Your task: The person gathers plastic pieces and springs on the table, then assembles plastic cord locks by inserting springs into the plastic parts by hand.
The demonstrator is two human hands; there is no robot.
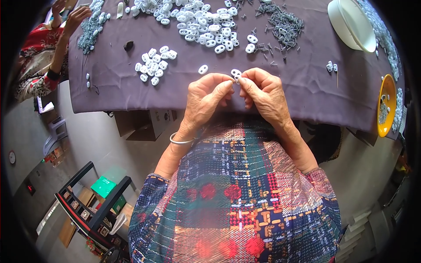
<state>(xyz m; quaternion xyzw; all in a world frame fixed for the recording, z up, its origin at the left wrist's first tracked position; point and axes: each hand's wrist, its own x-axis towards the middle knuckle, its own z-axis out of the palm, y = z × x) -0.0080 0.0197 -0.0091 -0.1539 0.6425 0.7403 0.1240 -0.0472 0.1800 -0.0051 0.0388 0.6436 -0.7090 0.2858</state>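
Note:
In front of me, over the table's near edge, my left hand [207,94] and my right hand [265,93] meet at their fingertips. A white oval cord lock [235,72] with two dark holes shows between them, pinched by my right thumb and fingers. My left thumb and forefinger are pressed together right beside it; whatever they hold is hidden. A single white cord lock [203,69] lies on the cloth just beyond my left hand. Further left sits a small pile of cord locks [153,65].
A large heap of white cord locks [199,24] covers the far middle of the dark tablecloth [109,87]. Small grey springs or pins [285,26] are piled right of it. A white tub [351,26] and a yellow dish [386,105] stand right. Another person's hand [79,17] shows far left.

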